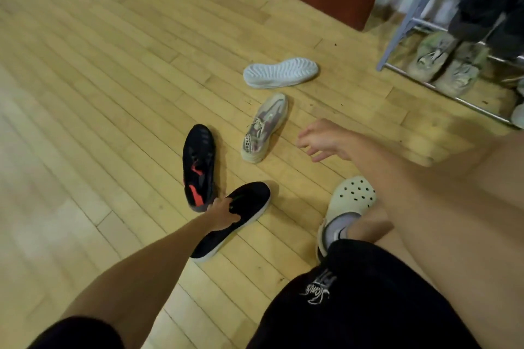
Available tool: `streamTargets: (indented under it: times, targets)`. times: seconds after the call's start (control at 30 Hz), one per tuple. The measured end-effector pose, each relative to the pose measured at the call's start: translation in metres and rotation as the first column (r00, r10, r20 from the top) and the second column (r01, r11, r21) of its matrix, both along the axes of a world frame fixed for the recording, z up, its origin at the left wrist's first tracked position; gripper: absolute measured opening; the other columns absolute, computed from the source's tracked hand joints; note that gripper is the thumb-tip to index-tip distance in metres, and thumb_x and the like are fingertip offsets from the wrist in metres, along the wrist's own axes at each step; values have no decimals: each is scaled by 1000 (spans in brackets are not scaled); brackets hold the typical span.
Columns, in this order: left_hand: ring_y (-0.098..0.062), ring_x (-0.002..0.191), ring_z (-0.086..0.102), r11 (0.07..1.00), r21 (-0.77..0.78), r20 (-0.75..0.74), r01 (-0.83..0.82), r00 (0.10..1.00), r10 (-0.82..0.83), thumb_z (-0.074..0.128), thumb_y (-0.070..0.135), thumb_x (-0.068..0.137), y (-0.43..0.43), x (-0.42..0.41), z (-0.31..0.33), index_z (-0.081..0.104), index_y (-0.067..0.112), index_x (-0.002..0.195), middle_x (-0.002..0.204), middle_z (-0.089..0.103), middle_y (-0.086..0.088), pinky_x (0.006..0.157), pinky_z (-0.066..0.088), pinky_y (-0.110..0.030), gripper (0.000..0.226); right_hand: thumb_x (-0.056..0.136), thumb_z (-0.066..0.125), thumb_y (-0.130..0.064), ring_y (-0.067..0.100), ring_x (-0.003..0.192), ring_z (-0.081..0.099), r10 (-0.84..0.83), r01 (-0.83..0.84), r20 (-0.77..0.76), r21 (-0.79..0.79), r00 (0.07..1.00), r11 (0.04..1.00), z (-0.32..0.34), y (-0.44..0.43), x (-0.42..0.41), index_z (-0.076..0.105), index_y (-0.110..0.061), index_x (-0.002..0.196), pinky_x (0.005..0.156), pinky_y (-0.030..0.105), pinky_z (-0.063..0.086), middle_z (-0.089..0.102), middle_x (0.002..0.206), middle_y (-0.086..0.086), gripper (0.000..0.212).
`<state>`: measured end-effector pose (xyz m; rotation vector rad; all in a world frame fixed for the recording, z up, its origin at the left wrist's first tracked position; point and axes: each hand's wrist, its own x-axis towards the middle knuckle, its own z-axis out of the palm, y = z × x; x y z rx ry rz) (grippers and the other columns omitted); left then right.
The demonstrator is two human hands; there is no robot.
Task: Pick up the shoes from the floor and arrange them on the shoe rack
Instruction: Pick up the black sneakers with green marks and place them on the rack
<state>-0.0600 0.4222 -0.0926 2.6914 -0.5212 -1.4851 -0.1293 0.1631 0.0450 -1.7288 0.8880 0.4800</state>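
On the wooden floor (113, 93), a black shoe with red marks (198, 167) is lying upright at the left of the group. Just beside it, touching its heel end, a black shoe with a white sole (249, 204) is resting on the floor, and the left hand (224, 214) is reaching down from a straight arm, its fingers (231, 204) curling into the shoe's opening and gripping it. Further on, a grey laced shoe (265, 127) is standing upright, and beyond it a white shoe (280, 72) is lying sole up. The right hand (323, 140) is hovering near the grey shoe, fingers spread and holding nothing. At the far right, the metal shoe rack (411, 20) is holding a pale pair (445, 62) on its lower level and dark shoes (487, 5) above.
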Motion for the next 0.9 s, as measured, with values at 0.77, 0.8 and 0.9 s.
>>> streamTargets:
  times: [0.77,0.8,0.9]
  targets:
    - [-32,105,58,978,-202,156,50,988,-18,56,29,93,-91,14,-42,60,7,119,117,61,-17,83,44,-35,34,91,59,-15,22,100,65,-59,59,8,-34,998,998,-28,-46,-16,60,-16,98,81,33,57,63,112,8,7]
    - [-31,105,58,959,-276,127,-64,987,102,55,30,94,-99,17,-38,58,7,123,119,61,-16,81,44,-32,37,91,58,-15,22,101,65,-60,60,9,-33,998,998,-28,-47,-16,59,-17,97,82,33,57,63,112,8,6]
    - [-24,107,55,879,-322,-76,-351,935,345,55,43,92,-105,20,-29,46,16,138,125,57,-10,80,41,-27,54,91,58,-14,22,101,65,-60,60,8,-28,998,998,-27,-49,-15,59,-16,99,82,33,57,63,112,8,8]
